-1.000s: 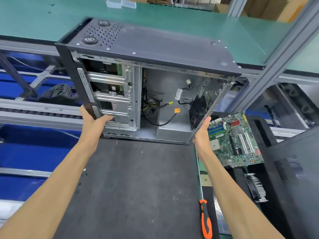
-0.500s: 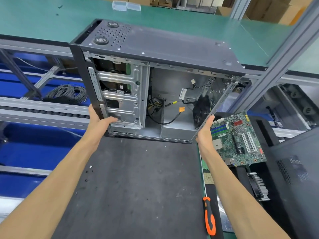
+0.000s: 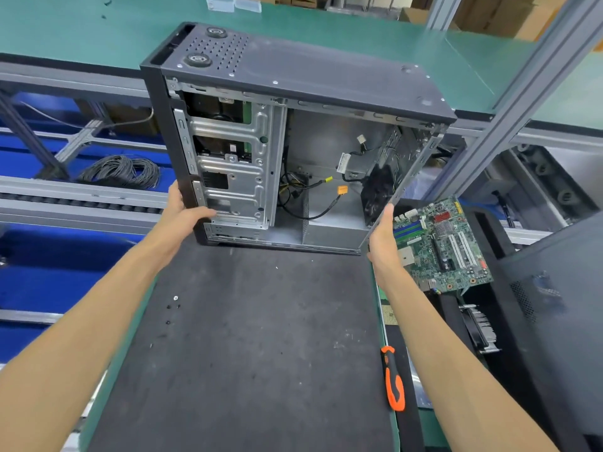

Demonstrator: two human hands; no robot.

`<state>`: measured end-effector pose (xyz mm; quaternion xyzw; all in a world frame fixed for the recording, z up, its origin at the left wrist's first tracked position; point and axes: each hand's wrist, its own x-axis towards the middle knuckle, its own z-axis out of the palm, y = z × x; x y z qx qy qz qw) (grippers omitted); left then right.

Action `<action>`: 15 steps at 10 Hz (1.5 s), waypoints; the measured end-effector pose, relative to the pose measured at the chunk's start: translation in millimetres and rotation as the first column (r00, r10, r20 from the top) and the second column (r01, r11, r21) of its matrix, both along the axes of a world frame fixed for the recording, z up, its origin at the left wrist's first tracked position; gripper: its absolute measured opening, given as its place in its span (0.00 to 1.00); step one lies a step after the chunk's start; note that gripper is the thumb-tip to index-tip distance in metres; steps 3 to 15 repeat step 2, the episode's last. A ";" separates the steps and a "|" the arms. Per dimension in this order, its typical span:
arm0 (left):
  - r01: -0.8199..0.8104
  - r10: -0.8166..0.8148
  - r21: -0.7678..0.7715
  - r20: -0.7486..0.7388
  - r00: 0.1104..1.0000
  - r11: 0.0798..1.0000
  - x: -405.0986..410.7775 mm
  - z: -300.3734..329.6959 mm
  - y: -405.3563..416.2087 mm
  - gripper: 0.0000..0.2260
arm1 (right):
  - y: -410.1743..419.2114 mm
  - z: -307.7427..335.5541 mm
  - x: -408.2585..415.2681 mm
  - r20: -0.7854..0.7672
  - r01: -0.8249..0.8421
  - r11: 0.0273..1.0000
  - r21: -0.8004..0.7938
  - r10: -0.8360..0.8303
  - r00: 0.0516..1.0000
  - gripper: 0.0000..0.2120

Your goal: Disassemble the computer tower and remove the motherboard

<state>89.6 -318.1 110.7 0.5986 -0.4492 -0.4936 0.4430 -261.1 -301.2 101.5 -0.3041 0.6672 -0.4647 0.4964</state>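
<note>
Left hand (image 3: 182, 212) fingers hidden behind tower (image 3: 293, 125), motherboard (image 3: 443, 246) partly occluded

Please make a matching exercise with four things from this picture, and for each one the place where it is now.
Things:
1. motherboard
2. screwdriver
3. computer case
4. cable coil

Places:
A. between both hands
B. beyond the left arm, below bench level
C. right of the case
D. at the black mat's right edge

Pairs: 1-C, 2-D, 3-A, 4-B
</note>
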 end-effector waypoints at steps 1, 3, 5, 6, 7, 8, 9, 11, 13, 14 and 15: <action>0.030 -0.030 0.012 -0.002 1.000 0.999 4.8 1.8 10.7 0.28 | 21.5 -9.9 6.7 -0.128 -0.014 0.999 -0.040 0.008 0.992 0.31; 0.022 -0.022 0.018 0.003 1.000 1.000 3.3 -0.4 33.3 0.27 | 50.7 -21.7 20.7 -0.248 -0.054 0.995 -0.089 0.030 0.968 0.29; 0.022 -0.022 0.018 0.003 1.000 1.000 3.3 -0.4 33.3 0.27 | 50.7 -21.7 20.7 -0.248 -0.054 0.995 -0.089 0.030 0.968 0.29; 0.022 -0.022 0.018 0.003 1.000 1.000 3.3 -0.4 33.3 0.27 | 50.7 -21.7 20.7 -0.248 -0.054 0.995 -0.089 0.030 0.968 0.29; 0.022 -0.022 0.018 0.003 1.000 1.000 3.3 -0.4 33.3 0.27 | 50.7 -21.7 20.7 -0.248 -0.054 0.995 -0.089 0.030 0.968 0.29; 0.022 -0.022 0.018 0.003 1.000 1.000 3.3 -0.4 33.3 0.27 | 50.7 -21.7 20.7 -0.248 -0.054 0.995 -0.089 0.030 0.968 0.29; 0.022 -0.022 0.018 0.003 1.000 1.000 3.3 -0.4 33.3 0.27 | 50.7 -21.7 20.7 -0.248 -0.054 0.995 -0.089 0.030 0.968 0.29; 0.022 -0.022 0.018 0.003 1.000 1.000 3.3 -0.4 33.3 0.27 | 50.7 -21.7 20.7 -0.248 -0.054 0.995 -0.089 0.030 0.968 0.29; 0.022 -0.022 0.018 0.003 1.000 1.000 3.3 -0.4 33.3 0.27 | 50.7 -21.7 20.7 -0.248 -0.054 0.995 -0.089 0.030 0.968 0.29; 0.022 -0.022 0.018 0.003 1.000 1.000 3.3 -0.4 33.3 0.27 | 50.7 -21.7 20.7 -0.248 -0.054 0.995 -0.089 0.030 0.968 0.29; 0.022 -0.022 0.018 0.003 1.000 1.000 3.3 -0.4 33.3 0.27 | 50.7 -21.7 20.7 -0.248 -0.054 0.995 -0.089 0.030 0.968 0.29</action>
